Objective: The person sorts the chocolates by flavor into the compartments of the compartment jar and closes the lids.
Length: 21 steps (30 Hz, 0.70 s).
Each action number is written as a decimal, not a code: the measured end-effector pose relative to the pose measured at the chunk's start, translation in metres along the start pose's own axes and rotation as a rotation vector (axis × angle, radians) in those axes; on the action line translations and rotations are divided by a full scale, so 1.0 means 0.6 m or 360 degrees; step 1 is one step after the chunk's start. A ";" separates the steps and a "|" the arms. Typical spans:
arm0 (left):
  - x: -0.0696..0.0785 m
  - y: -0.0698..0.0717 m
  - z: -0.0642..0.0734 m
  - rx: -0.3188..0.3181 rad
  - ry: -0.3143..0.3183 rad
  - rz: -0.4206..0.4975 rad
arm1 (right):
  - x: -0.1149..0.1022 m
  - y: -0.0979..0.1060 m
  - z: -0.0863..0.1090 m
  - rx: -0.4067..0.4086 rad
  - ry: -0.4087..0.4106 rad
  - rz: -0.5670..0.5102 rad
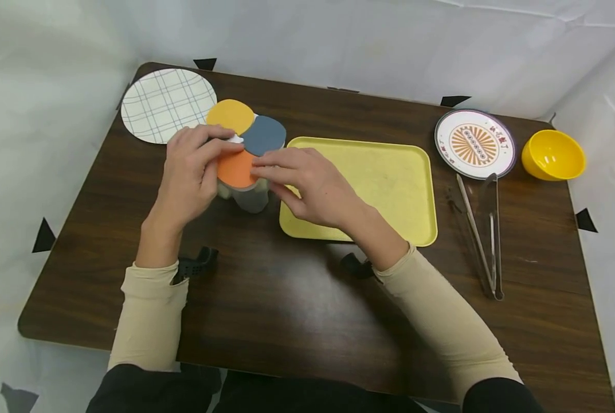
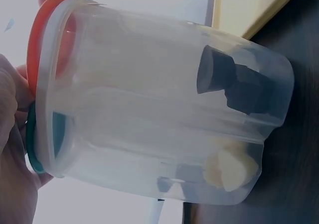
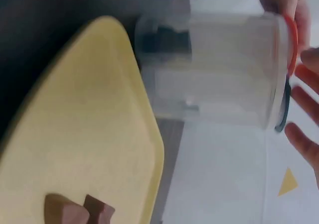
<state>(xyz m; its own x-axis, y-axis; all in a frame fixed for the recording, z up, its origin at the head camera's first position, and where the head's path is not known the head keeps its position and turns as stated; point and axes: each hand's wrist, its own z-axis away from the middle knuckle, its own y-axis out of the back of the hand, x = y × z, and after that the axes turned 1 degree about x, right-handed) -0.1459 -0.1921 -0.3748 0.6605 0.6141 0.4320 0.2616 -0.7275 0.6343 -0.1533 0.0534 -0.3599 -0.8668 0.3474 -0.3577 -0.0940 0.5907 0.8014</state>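
Observation:
A clear lobed storage container (image 2: 144, 99) stands left of the tray, its lid carrying coloured flaps: orange (image 1: 237, 170), yellow (image 1: 231, 116) and blue-grey (image 1: 265, 136). A teal flap (image 2: 31, 139) shows in the left wrist view. Inside lie dark grey pieces (image 2: 217, 69) and pale yellow chunks (image 2: 237, 169). My left hand (image 1: 185, 169) lies over the lid's left side, index and middle fingers reaching its white centre. From the right, my right hand (image 1: 312, 186) brings nearly straight fingertips to the orange flap's right edge.
Right of the container is a yellow tray (image 1: 390, 189); brown blocks (image 3: 70, 214) sit on it. A checked mat (image 1: 163, 109) lies at the back left. At the right are a patterned plate (image 1: 474, 163), a yellow bowl (image 1: 553, 158) and metal tongs (image 1: 480, 246).

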 end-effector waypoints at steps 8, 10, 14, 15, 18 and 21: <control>0.001 0.009 0.001 -0.0041 0.0097 0.0034 | 0.043 0.012 -0.024 -0.0260 -0.0219 0.0045; 0.004 0.006 0.004 -0.0003 0.0081 0.0063 | 0.049 0.013 -0.028 -0.0319 -0.0239 0.0015; 0.018 0.002 0.013 0.0073 0.0024 0.0091 | 0.048 0.016 -0.036 -0.0328 -0.0270 0.0019; 0.024 0.002 0.015 0.0072 0.0023 0.0082 | 0.047 0.018 -0.037 -0.0331 -0.0276 0.0031; 0.042 0.007 0.019 0.0026 0.0080 0.0000 | 0.039 0.022 -0.041 -0.0337 -0.0243 0.0095; 0.052 0.010 0.022 0.0002 0.0119 -0.0077 | 0.027 0.025 -0.038 -0.0332 -0.0173 0.0179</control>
<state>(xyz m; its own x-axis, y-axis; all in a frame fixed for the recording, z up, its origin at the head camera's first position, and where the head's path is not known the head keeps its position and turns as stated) -0.1141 -0.1813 -0.3659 0.5929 0.6694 0.4476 0.2925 -0.6969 0.6548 -0.1798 0.0510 -0.3427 -0.8210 0.4850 -0.3011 -0.1087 0.3851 0.9165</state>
